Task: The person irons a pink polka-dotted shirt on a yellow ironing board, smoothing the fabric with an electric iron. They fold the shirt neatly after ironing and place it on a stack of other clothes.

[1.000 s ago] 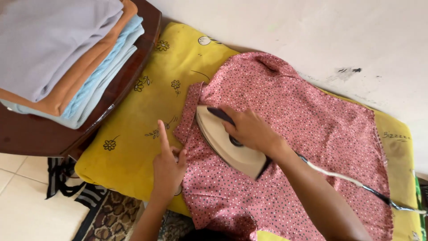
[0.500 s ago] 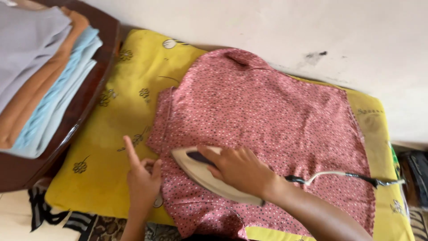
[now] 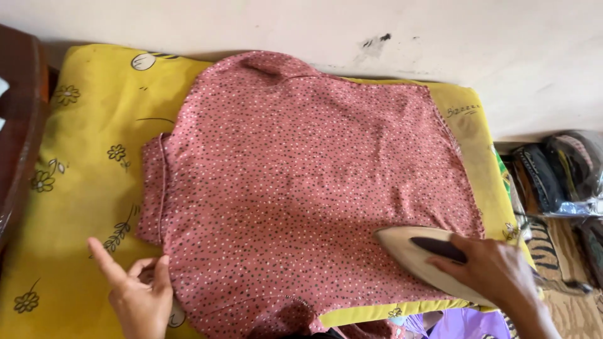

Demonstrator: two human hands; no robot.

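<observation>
Iron: a cream-coloured clothes iron point(image 3: 422, 258) with a dark handle lies on the lower right part of the garment, its pointed tip turned left.
Right hand: the right hand point(image 3: 496, 271) is wrapped around the iron's dark handle, fingers curled over it, pressing the iron down onto the cloth.
Garment: a pink dotted blouse point(image 3: 301, 188) is spread flat across the middle of the pad, collar toward the wall, one short sleeve folded out at the left.
Left hand: the left hand point(image 3: 139, 295) rests at the blouse's lower left edge, fingers spread apart, index finger stretched out on the yellow cover and the others touching the hem; it grips nothing.
Pad: a yellow flower-print cushion cover point(image 3: 75, 188) lies under the blouse.
Left edge: a dark wooden furniture edge point(image 3: 19, 144) borders the cushion.
Right side: dark sandals in a clear bag point(image 3: 559, 169) sit on the floor just beside the cushion.
Back: a pale scuffed wall point(image 3: 440, 37).
</observation>
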